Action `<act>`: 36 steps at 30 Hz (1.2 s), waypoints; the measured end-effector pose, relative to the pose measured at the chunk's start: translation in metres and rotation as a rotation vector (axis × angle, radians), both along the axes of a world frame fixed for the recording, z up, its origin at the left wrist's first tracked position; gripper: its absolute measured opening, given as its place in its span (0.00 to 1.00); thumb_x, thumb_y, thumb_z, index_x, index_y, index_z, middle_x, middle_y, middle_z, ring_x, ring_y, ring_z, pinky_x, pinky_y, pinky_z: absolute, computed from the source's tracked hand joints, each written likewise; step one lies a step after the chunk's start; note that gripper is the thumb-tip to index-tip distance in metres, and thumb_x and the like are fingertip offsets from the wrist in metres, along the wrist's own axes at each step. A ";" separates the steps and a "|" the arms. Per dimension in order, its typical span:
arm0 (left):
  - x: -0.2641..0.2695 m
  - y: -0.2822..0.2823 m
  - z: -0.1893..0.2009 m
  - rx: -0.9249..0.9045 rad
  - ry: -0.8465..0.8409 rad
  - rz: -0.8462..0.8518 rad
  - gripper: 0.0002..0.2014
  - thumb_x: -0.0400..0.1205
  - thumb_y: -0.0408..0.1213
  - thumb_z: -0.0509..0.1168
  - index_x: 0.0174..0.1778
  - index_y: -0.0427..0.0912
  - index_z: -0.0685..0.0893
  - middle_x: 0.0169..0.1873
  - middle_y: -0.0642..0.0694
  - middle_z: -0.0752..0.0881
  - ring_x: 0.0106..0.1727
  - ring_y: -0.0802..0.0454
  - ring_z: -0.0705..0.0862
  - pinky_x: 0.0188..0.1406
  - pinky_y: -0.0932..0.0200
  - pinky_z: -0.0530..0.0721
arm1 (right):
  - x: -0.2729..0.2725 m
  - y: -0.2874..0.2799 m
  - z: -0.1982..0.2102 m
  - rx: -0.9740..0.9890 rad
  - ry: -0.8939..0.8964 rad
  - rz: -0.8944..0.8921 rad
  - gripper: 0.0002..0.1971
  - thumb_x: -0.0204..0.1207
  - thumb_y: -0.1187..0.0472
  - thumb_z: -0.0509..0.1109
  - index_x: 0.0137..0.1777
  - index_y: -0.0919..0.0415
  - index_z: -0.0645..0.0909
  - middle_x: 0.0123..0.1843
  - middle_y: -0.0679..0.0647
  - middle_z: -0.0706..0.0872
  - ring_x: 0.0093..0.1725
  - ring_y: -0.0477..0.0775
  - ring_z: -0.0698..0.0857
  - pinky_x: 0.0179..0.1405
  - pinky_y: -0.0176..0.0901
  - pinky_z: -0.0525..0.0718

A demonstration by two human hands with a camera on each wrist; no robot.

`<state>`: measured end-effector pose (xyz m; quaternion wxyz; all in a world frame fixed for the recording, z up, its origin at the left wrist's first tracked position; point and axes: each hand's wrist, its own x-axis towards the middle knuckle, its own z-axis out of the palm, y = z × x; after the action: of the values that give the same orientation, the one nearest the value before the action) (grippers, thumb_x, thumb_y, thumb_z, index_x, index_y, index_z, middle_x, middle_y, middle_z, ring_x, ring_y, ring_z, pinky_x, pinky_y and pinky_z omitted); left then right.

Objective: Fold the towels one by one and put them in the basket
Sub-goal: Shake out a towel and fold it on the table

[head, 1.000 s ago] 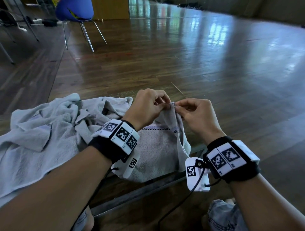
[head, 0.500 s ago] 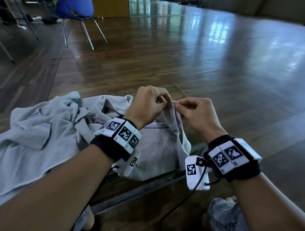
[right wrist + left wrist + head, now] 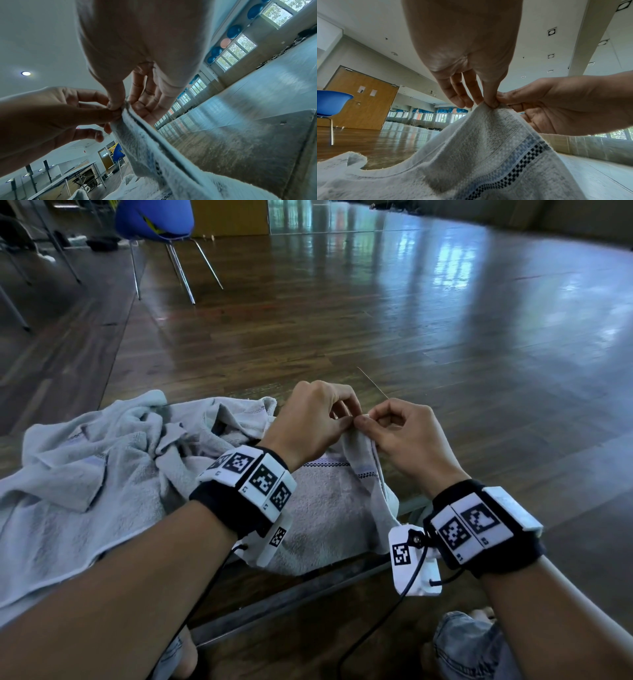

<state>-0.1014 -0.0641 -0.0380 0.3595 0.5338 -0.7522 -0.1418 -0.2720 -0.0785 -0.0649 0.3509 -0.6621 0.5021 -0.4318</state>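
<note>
A grey towel (image 3: 329,508) with a blue and black checked band (image 3: 518,169) lies on the table, one corner lifted. My left hand (image 3: 315,422) and right hand (image 3: 400,433) meet above it, and both pinch that raised corner (image 3: 488,106) between thumb and fingers. The right wrist view shows the doubled towel edge (image 3: 147,135) hanging down from the pinch. A heap of crumpled grey towels (image 3: 96,467) spreads to the left. No basket is in view.
The table's near edge (image 3: 291,604) runs below my wrists. Beyond it lies wide wooden floor (image 3: 411,320). A blue chair (image 3: 154,220) on metal legs stands at the far left. My knees in jeans (image 3: 469,645) show at the bottom.
Both hands have stayed together on the towel corner and lifted it slightly. The towel heap has not moved.
</note>
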 end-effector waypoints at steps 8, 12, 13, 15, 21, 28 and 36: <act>-0.001 0.000 -0.002 0.001 -0.006 0.004 0.02 0.78 0.36 0.74 0.43 0.48 0.90 0.33 0.54 0.90 0.34 0.62 0.87 0.33 0.65 0.85 | 0.000 -0.002 -0.002 -0.004 -0.023 -0.024 0.07 0.72 0.54 0.83 0.40 0.54 0.89 0.37 0.50 0.91 0.39 0.47 0.91 0.39 0.39 0.88; 0.000 -0.002 -0.003 0.051 -0.057 -0.004 0.04 0.78 0.41 0.74 0.42 0.46 0.88 0.41 0.55 0.88 0.45 0.60 0.85 0.47 0.58 0.83 | -0.001 0.001 0.000 -0.052 0.049 -0.018 0.05 0.74 0.54 0.81 0.41 0.52 0.88 0.38 0.48 0.90 0.39 0.47 0.89 0.39 0.36 0.87; 0.001 -0.003 -0.004 0.067 -0.092 -0.003 0.06 0.78 0.43 0.74 0.42 0.45 0.88 0.46 0.52 0.88 0.52 0.56 0.85 0.56 0.56 0.81 | -0.001 0.002 0.001 -0.086 0.076 -0.010 0.05 0.75 0.54 0.80 0.41 0.51 0.87 0.38 0.47 0.90 0.38 0.44 0.88 0.38 0.33 0.85; 0.002 -0.004 -0.005 0.090 -0.117 -0.023 0.09 0.79 0.44 0.74 0.41 0.41 0.90 0.56 0.47 0.88 0.59 0.51 0.84 0.65 0.54 0.77 | -0.003 0.005 0.004 -0.165 0.141 0.023 0.05 0.76 0.54 0.79 0.41 0.50 0.86 0.37 0.45 0.88 0.35 0.37 0.84 0.35 0.24 0.78; 0.006 -0.003 0.003 0.146 -0.165 -0.112 0.13 0.78 0.47 0.75 0.48 0.40 0.94 0.44 0.45 0.91 0.46 0.48 0.87 0.52 0.49 0.82 | -0.026 -0.001 0.019 -0.289 0.184 0.008 0.04 0.79 0.57 0.76 0.44 0.47 0.86 0.39 0.39 0.88 0.42 0.38 0.86 0.43 0.28 0.82; 0.030 -0.007 0.003 0.169 -0.321 -0.029 0.16 0.78 0.53 0.74 0.50 0.43 0.93 0.45 0.48 0.92 0.50 0.49 0.87 0.58 0.48 0.83 | -0.067 -0.022 0.012 -0.298 0.207 -0.186 0.09 0.80 0.58 0.75 0.39 0.45 0.83 0.36 0.39 0.85 0.34 0.32 0.82 0.35 0.21 0.77; 0.050 0.002 -0.021 0.205 -0.518 -0.005 0.13 0.82 0.47 0.67 0.39 0.42 0.83 0.41 0.48 0.85 0.43 0.48 0.80 0.69 0.44 0.71 | -0.082 -0.020 0.000 -0.199 0.241 -0.152 0.09 0.81 0.58 0.74 0.38 0.46 0.83 0.36 0.42 0.86 0.36 0.39 0.84 0.40 0.34 0.80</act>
<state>-0.0510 -0.0622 -0.0590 0.0990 0.5839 -0.8021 -0.0768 -0.3543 -0.0987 -0.0646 0.1870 -0.7007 0.5438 -0.4223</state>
